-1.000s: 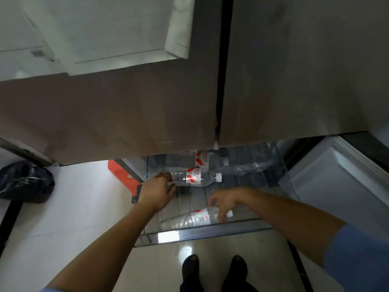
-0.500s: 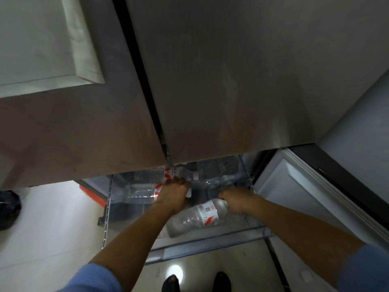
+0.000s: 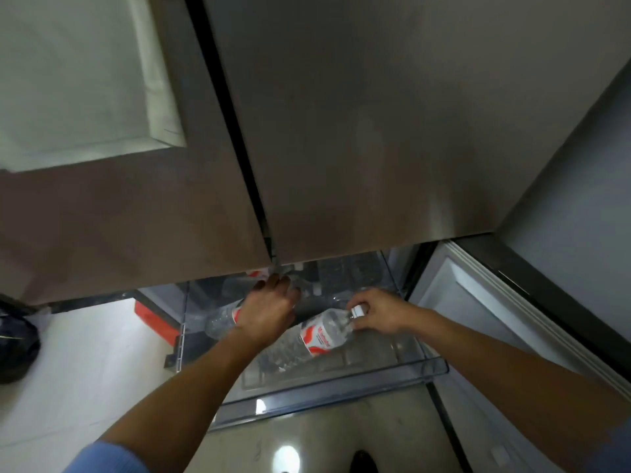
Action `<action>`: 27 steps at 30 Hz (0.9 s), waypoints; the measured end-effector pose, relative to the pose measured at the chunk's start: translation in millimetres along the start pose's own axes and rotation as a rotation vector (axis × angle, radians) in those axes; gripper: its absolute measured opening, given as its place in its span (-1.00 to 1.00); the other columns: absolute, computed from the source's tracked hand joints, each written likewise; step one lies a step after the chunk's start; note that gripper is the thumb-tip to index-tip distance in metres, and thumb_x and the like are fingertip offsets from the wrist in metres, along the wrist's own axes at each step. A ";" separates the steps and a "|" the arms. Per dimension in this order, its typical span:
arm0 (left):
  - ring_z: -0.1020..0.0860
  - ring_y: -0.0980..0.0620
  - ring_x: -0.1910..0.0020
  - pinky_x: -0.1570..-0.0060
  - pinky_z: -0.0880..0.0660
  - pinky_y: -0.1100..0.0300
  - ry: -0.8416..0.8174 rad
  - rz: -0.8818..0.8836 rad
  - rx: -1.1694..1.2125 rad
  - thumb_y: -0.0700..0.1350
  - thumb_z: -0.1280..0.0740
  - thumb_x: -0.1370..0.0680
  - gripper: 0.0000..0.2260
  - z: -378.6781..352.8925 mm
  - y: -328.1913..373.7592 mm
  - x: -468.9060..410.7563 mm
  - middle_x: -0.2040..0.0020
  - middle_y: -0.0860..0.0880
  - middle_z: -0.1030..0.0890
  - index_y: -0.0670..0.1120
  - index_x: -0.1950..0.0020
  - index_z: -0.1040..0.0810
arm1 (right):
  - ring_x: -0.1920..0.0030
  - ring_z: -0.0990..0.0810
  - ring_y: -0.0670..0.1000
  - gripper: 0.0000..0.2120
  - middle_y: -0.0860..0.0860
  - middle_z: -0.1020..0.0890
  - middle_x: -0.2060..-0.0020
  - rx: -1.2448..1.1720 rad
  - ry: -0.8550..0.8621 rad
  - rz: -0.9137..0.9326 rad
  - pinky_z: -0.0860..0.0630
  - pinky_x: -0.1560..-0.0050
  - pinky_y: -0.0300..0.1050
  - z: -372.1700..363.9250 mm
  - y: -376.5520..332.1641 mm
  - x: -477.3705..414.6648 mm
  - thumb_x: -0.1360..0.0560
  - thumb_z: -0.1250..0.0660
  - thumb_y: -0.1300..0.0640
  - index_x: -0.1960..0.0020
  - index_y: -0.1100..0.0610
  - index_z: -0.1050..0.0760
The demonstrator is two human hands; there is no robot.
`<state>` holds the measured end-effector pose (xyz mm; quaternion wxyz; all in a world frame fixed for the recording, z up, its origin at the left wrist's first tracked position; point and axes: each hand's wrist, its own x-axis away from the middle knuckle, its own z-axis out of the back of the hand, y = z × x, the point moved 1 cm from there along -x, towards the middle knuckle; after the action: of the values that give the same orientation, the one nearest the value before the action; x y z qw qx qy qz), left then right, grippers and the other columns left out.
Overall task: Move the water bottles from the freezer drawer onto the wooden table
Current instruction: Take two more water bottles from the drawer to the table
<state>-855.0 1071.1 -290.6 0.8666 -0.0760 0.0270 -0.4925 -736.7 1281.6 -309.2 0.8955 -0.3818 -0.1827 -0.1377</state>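
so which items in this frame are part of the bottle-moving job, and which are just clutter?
Job:
- bottle by the cap, gripped by the right hand
- second bottle, under the left hand
- third bottle, mostly hidden at the back
- freezer drawer, pulled open

Clutter:
- dark bag on the floor
- red-orange object beside the drawer

Three water bottles (image 3: 322,334), two hands (image 3: 268,310), one drawer (image 3: 341,387)

Clear plastic bottle (image 3: 321,336), translucent plastic drawer (image 3: 341,387), brushed-metal doors (image 3: 375,131).
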 end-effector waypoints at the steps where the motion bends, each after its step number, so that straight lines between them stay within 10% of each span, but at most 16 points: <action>1: -0.59 -0.13 0.10 0.35 -0.52 0.07 0.027 0.009 -0.001 -0.09 -0.52 -0.29 -0.68 8.2 -5.8 7.0 0.04 -0.14 -0.63 -0.10 0.00 -0.62 | 0.15 -0.53 -0.11 -0.72 -0.09 -0.56 0.14 -0.040 0.034 0.005 -0.37 0.29 -0.39 0.0 -7.5 3.5 -0.46 -0.44 0.01 -0.14 0.05 -0.56; 7: -0.54 -0.16 0.52 0.60 -0.35 0.22 0.161 0.037 0.012 0.00 -0.53 -0.34 -0.70 27.5 -37.9 53.5 0.22 -0.17 -0.60 -0.15 0.09 -0.57 | 0.11 -0.59 0.11 -0.66 0.08 -0.61 0.09 0.100 0.316 0.080 -0.45 0.21 -0.07 -37.9 -52.3 8.3 -0.51 -0.26 -0.21 -0.06 0.04 -0.35; 15: -0.62 -0.13 0.19 0.20 -0.55 0.07 0.141 0.234 0.108 0.13 -0.06 -0.63 -0.67 34.4 -82.7 113.8 0.05 -0.09 -0.61 -0.09 -0.18 -0.36 | 0.14 -0.61 0.12 -0.74 0.02 -0.62 0.12 0.302 0.506 0.180 -0.50 0.12 -0.01 -69.2 -115.5 26.3 -0.53 -0.14 -0.24 0.01 -0.07 -0.24; 27: -0.46 -0.10 0.56 0.51 -0.21 0.24 0.586 0.383 0.071 0.05 -0.32 -0.51 -0.76 145.2 -101.4 211.5 0.44 -0.11 -0.55 -0.09 0.19 -0.38 | 0.33 -0.58 0.14 -0.76 0.03 -0.63 0.31 0.513 0.905 0.467 -0.27 0.33 -0.13 -10.4 -225.9 107.0 -0.52 -0.27 -0.11 0.07 0.07 -0.46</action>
<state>-814.9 853.9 -125.3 0.9008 0.1051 0.2713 -0.3224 -725.8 1111.0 -126.5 0.9553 -0.0853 0.2806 -0.0370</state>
